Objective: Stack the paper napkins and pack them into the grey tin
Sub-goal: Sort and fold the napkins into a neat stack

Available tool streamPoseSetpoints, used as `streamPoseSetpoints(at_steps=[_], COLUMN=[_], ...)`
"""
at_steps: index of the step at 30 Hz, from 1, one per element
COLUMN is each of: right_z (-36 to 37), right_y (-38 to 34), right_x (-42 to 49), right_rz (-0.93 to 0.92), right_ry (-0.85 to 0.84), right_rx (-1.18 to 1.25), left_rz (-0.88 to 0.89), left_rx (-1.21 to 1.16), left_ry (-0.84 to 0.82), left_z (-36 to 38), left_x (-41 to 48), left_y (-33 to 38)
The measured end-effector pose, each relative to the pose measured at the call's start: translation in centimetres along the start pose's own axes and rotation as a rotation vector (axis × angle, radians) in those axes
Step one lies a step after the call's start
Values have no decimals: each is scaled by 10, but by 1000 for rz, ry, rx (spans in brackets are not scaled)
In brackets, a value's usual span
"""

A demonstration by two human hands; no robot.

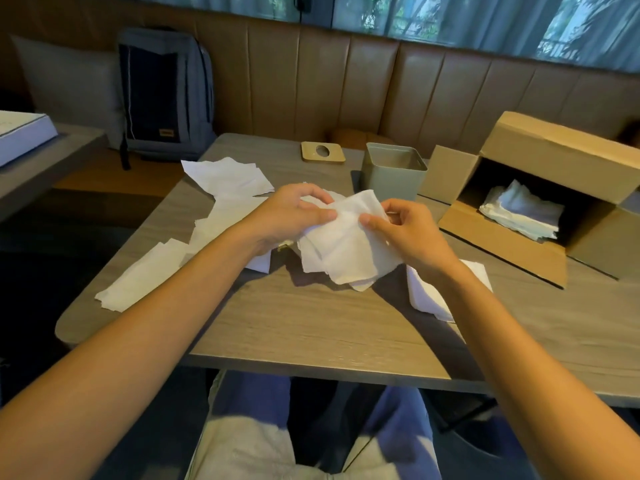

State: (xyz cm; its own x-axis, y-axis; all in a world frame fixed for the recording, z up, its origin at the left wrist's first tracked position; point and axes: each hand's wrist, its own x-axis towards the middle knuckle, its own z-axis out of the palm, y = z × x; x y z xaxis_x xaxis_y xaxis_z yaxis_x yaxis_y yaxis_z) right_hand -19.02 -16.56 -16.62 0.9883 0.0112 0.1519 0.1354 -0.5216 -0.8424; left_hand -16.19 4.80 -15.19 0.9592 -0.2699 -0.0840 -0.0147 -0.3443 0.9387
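near the middle of the frame both hands hold a loose bundle of napkins (346, 247) just above the table (311, 327). the left hand (294, 216) pinches its upper left edge, thumb on top and fingers curled behind. the right hand (405, 233) pinches the upper right edge between thumb and forefinger. gripping two opposite edges, clear of the tabletop, looks like a way to square the sheets into one stack, since their corners stick out unevenly at the bottom.

the grey tin (393, 174) stands upright and open just above the hands in the frame, apart from the bundle but near enough to take the stack. nothing white shows over its rim, though its bottom is hidden. what looks to be its lid (322, 152), a tan square with a hole, lies flat to the tin's left, leaving the mouth free.

loose sheets (228, 181) spread from the upper left down toward the table's left edge, and a small pile (429, 299) lies under the right wrist. at the right of the frame a cardboard box (554, 147) lies on its side, flaps open, with a heap of napkins (523, 213) inside. i judge the stacking partly done and the packing not yet begun.
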Motion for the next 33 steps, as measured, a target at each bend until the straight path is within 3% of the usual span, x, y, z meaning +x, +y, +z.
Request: streamPoseSetpoints(at_steps=[4,9,12,15,19,23,29,33], right_z=[-15,-24,-26,-28,-30,-32,-45,-45], right_y=[2,-1,-2,-3,-7,-4,3,12], right_x=[-2,0,2,5,6,6,7,11], right_rz=[99,342,446,493,376,325,255,39], right_ry=[-1,-33,23,36,1,12,109,20], right_rx=[153,526,717,849,677,492,546,252], left_rz=[37,174,285,402,649,740,418,101], left_rx=[-24,162,395,530,521,560,133,-127], left_ry=[18,-285,-336,-160,254,256,109,-118], left_z=[10,12,16,30,42,41,39,26], left_x=[6,4,0,2,14,15,17,22], left_y=[3,-7,-14,-16,-13,-13,1,10])
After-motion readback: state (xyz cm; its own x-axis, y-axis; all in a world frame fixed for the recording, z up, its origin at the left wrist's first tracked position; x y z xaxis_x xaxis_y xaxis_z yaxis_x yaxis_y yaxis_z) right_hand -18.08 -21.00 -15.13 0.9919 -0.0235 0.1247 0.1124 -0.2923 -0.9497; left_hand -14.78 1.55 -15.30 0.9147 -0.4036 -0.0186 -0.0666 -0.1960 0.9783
